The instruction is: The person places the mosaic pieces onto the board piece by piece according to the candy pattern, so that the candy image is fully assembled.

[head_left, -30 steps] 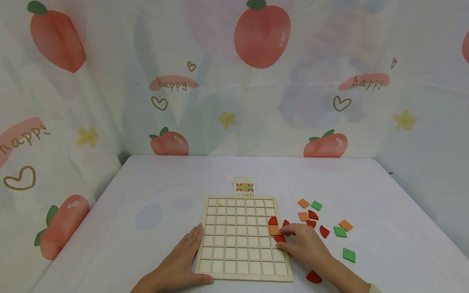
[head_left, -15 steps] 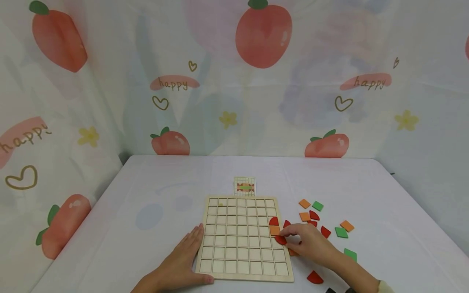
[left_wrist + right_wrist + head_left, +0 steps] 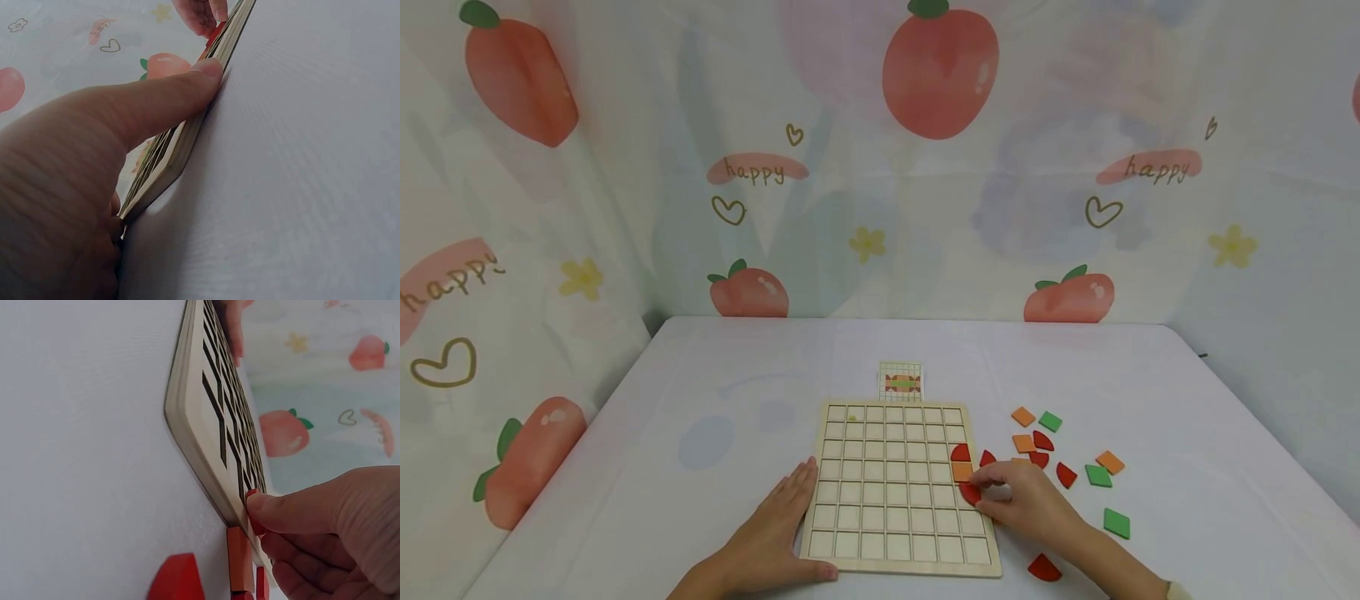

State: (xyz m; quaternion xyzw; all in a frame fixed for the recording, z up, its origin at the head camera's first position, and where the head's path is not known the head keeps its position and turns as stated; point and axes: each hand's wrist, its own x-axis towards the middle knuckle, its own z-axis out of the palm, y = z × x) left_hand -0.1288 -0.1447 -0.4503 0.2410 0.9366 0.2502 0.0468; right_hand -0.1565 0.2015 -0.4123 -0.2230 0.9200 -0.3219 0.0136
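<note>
A wooden grid board (image 3: 872, 521) lies on the table. My left hand (image 3: 767, 533) rests at its near left corner, fingers straight along the left edge and thumb against the front edge. With thumb and fingertips, my right hand (image 3: 1033, 504) pinches a red quarter-circle tile (image 3: 969, 494) at the board's right column. In the right wrist view this red tile (image 3: 255, 515) stands tilted at the grid under the thumb. Just above it in that column, an orange square tile (image 3: 962, 472) and another red quarter-circle tile (image 3: 960, 452) sit in their cells.
A pattern card (image 3: 901, 382) lies behind the board. Right of the board are scattered orange squares (image 3: 1023, 417), green squares (image 3: 1117, 523) and red quarter-circles (image 3: 1066, 475). One red quarter-circle (image 3: 1045, 568) lies near the front. A printed cloth (image 3: 940, 233) hangs behind the table.
The right thumb drew back to the right, then came in again. The red tile has turned and shifted slightly left over its cell. My left hand and the board stay put.
</note>
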